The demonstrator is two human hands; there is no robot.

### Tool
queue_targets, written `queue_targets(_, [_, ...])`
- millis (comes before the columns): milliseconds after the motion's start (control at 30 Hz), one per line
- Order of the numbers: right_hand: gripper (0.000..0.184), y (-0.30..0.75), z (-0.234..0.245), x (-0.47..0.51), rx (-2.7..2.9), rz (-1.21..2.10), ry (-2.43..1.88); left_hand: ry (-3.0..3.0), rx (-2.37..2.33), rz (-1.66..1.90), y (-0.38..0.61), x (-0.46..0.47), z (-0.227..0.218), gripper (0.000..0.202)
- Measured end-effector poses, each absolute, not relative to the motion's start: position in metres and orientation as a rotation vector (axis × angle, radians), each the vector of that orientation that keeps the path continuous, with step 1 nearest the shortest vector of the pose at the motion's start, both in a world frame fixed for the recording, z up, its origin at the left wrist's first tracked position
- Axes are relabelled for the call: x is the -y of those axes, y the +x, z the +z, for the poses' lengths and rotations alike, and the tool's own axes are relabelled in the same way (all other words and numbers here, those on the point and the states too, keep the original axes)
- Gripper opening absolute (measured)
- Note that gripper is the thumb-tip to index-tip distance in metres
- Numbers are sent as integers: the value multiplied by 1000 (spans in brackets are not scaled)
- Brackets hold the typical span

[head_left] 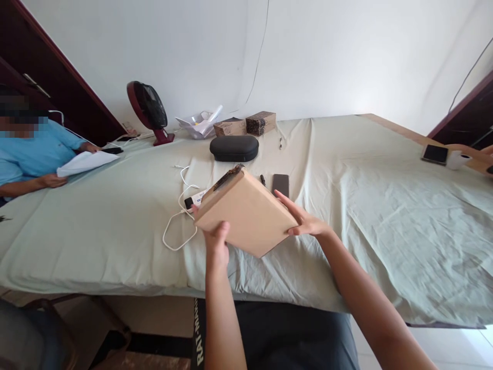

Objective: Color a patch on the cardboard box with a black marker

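A flat brown cardboard box (248,216) is held up, tilted, above the near part of the table. Dark tape or print shows along its upper left edge. My left hand (216,244) grips the box's left corner, thumb on the broad face and the other fingers mostly hidden behind. At the right corner, my right hand (302,218) holds it between the thumb and the stretched fingers. Just behind the box lie a dark smartphone (281,185) and a small black stick-like item (262,180). A power strip (195,199) with a white cable (165,236) is partly covered by the box.
A green cloth (385,205) covers the table. Farther back are a black zip case (234,148), two small cardboard boxes (262,122), a clear plastic basket (200,131) and a fan (148,105). A person (42,149) at the left holds white paper (87,162).
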State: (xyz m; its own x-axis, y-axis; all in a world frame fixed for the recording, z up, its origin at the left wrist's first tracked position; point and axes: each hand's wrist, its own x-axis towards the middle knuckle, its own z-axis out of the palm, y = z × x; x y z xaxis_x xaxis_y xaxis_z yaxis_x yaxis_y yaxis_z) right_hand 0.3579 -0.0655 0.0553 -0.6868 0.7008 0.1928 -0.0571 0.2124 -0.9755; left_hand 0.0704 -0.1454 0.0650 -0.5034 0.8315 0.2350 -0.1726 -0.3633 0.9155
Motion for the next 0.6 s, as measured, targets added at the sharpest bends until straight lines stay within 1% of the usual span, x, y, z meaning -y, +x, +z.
queue_targets(67, [133,354,49,64,1945,1530,-605,924,-1155,1835,80,147,61,101])
queue_targets(133, [136,350,42,63,1994,1548,-616,934,-1167,1824,84,151,61,96])
queue_targets(333, [142,330,27,67,1878,1495,-610,1044,-1267,1875,81,155,73,95])
queue_targets(367, [142,325,26,69,1830,1468,-624,1079,-1310,1908,84,154,75,99])
queue_targets(400, [142,320,24,71,1787,1427,-647,1129,-1354,1941,90,152,76,107])
queue_targets(433, [143,315,22,73,1755,1367,-678,1186,-1398,1976,98,151,77,118])
queue_targets(500, [146,305,19,78,1740,1186,-736,1325,-1477,2002,118,148,75,148])
queue_targets(533, [147,302,17,79,1759,1074,-764,1383,-1515,2004,128,146,73,158])
queue_targets(600, [149,297,16,83,1802,847,-827,1474,-1589,1987,145,145,70,163])
